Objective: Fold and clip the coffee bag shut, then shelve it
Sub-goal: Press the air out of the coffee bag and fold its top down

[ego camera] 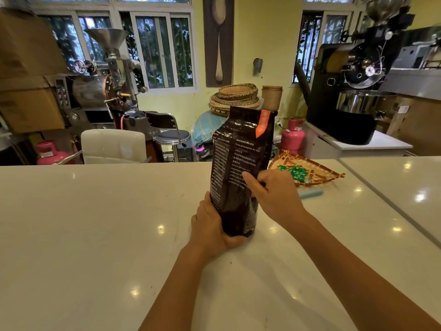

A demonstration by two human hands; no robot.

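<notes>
A tall dark brown coffee bag [241, 149] with white print and an orange strip near its top stands upright on the white counter [95, 223]. Its top edge is unfolded and straight. My left hand [211, 225] cups the bag's lower left side and base. My right hand [274, 194] grips the bag's right side at mid height, thumb on the front. A light blue clip [310, 194] lies flat on the counter just right of my right hand, partly hidden by it.
A woven tray [310, 169] with green-wrapped sweets sits behind the clip. A counter seam [381, 194] runs diagonally at the right. Beyond the counter stand a white chair [113, 145], a stool, pink gas cylinders, stacked baskets and two coffee roasters.
</notes>
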